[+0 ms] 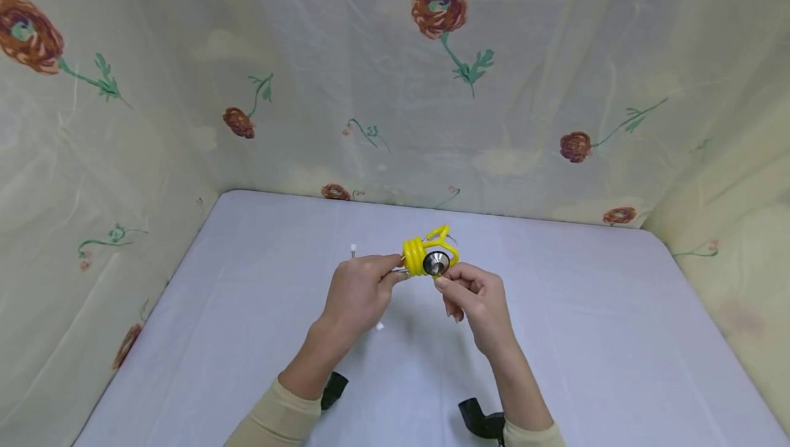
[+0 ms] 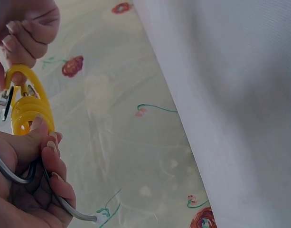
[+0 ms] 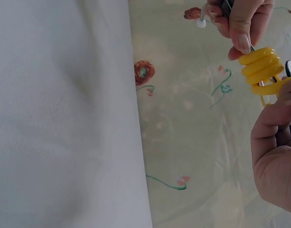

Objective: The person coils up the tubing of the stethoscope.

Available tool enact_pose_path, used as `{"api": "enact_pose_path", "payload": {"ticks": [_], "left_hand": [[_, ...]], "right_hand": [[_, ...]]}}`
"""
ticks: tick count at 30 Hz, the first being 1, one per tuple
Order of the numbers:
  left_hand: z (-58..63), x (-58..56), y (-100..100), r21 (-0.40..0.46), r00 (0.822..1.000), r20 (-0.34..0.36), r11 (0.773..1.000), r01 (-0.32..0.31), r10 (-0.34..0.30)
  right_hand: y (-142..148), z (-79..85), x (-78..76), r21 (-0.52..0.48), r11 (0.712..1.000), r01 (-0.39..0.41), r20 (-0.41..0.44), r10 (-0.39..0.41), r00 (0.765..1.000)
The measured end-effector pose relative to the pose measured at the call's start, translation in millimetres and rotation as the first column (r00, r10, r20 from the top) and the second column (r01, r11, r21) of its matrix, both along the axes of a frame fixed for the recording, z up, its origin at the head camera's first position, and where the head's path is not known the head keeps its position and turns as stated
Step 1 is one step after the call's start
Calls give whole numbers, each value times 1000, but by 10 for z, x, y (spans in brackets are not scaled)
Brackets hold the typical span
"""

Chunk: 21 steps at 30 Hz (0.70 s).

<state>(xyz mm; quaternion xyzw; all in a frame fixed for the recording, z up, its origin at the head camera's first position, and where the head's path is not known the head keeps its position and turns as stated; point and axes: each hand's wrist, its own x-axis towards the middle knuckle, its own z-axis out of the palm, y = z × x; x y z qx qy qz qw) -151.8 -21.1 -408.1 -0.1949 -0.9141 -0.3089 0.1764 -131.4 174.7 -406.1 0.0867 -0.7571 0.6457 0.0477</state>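
Observation:
Both hands hold a stethoscope above the table, its yellow tubing [image 1: 415,257] wound in several tight coils round the metal ear tubes [image 2: 79,213]. My left hand [image 1: 360,294] grips those ear tubes just beside the coils, thumb against the yellow in the left wrist view. White ear tips [image 1: 354,248] stick out past this hand. At the other end, my right hand [image 1: 478,301] pinches the tubing close to the round silver chest piece [image 1: 436,263], which faces the head camera. A yellow loop [image 2: 23,70] extends beyond the coils there. Its other fingers are curled in.
Below the hands spreads a table with a white cloth [image 1: 586,330]. Flower-printed sheeting [image 1: 382,56] hangs at the back and both sides, meeting the table's far edge. Black curved pieces [image 1: 478,418] show at both wrists, near the beige sleeves [image 1: 278,413].

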Motion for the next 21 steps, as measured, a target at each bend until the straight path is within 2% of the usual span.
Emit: {"api": "enact_pose_path", "payload": {"ticks": [5,10,21], "left_hand": [[-4,3,-2,-23,1000,-26,1000,-6,5],[-13,-2,-6,-39,998,-63,999,-20,18],[-12,0,15,-35,997,-75,999,2,-5]], "right_hand": [[9,12,5,12,1000,26,58,-27,998],[14,18,-4,-17,999,32,106,-30,994],[48,88,21,-98,994,41,144,-27,989]]}}
